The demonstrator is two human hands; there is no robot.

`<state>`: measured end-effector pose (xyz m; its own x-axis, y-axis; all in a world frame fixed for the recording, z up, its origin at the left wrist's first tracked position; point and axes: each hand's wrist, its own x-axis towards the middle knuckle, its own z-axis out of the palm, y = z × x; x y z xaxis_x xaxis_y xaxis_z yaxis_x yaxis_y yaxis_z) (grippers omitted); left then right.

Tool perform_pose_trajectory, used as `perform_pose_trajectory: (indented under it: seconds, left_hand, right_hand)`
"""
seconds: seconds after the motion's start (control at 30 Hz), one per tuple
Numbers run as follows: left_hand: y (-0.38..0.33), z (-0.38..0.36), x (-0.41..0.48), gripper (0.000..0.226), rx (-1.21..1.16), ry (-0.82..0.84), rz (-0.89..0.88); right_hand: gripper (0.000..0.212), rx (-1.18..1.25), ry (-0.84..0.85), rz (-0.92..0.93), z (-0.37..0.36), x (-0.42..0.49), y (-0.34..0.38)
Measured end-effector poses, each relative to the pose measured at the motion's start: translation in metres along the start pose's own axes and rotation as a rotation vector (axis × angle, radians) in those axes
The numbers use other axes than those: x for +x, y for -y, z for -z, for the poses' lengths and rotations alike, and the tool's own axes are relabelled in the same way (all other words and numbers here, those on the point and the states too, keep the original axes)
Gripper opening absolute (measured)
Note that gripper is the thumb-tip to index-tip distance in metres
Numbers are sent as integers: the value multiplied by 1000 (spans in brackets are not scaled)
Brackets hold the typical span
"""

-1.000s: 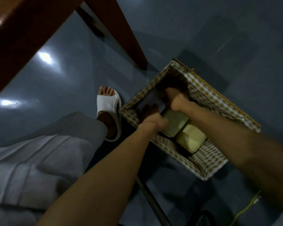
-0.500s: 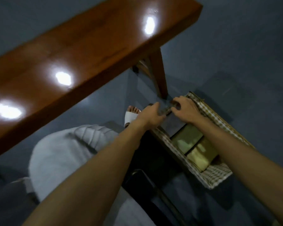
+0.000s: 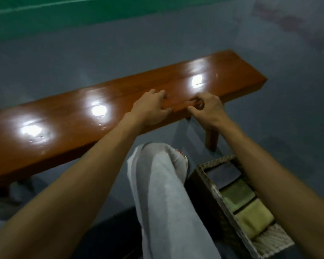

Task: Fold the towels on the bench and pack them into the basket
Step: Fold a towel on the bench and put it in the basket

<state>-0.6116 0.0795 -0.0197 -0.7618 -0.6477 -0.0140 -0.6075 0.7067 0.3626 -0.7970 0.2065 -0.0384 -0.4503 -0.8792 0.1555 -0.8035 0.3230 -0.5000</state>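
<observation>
Both hands are over the bench [image 3: 64, 128], near its front edge and toward its right end. The left hand [image 3: 150, 107] has the back upward, the fingers loosely bent and the thumb apart; it grasps nothing. The right hand [image 3: 207, 109] is just beside it, with a small gap between them, its fingers also loosely bent and the thumb pointing to the left hand; it grasps nothing too. If the fingertips touch the wood, I cannot tell, because the picture is blurred there. Three bright light spots shine on the bench top.

The basket [image 3: 216, 161] stands on the floor [image 3: 269, 137] at the lower right, under the right forearm, which hides part of it. Inside, three folded towels lie in a row, each touching the next: the dark towel [image 3: 223, 173] at the far end, the green towel [image 3: 238, 193] in the middle, the yellow towel [image 3: 254, 219] nearest to the person. After the yellow one, some checked lining is visible.

A leg [image 3: 163, 193] in light trousers is between the arms, and its foot [image 3: 180, 156] is just beside the basket
</observation>
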Motion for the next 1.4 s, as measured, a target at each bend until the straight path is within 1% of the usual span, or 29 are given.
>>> perform_pose_trajectory:
  seconds: [0.1,0.2,0.37,0.5,0.63,0.73,0.87,0.93,1.0,1.1,1.2,1.3,1.4]
  left_hand:
    - [53,22,-22,59,-10,-23,83]
    - [104,41,-51,54,-32,-75,157]
    - [179,69,-113,47,-72,-125,313]
    - [231,87,-167,46,-81,-192,439]
    - [276,107,-224,47,-113,-312,564]
    - [311,122,-271,51,-92,-420,678]
    - [362,134,-330,58,-27,-509,849]
    - [386,137,-357,54,12,-535,927]
    - [409,137,-379,50,36,-542,1002]
    - [436,137,-407,50,38,-568,1106]
    - [456,132,-424,47,45,-612,1151]
    - [472,130,-431,39,31,-719,1183]
    - [490,133,-435,37,-12,-819,1240]
  right_hand:
    - [36,-20,79,92,-16,25,47]
    - [41,-25,155,177,-41,42,99]
    - [35,-22,247,345,-92,50,190]
    - [35,-17,290,427,-135,44,256]
    - [29,30,308,504,-175,33,321]
    - [34,65,347,576,-201,27,372]
    - [37,116,397,673,-234,13,435]
    - [38,129,418,714,-253,5,461]
    - [43,158,435,730,-272,-4,481]
    - [50,189,426,712,-299,-14,504]
    - [47,200,366,667,-324,-17,517]
    - [46,185,291,566,-339,-14,527]
    - [42,184,274,501,-349,-12,536]
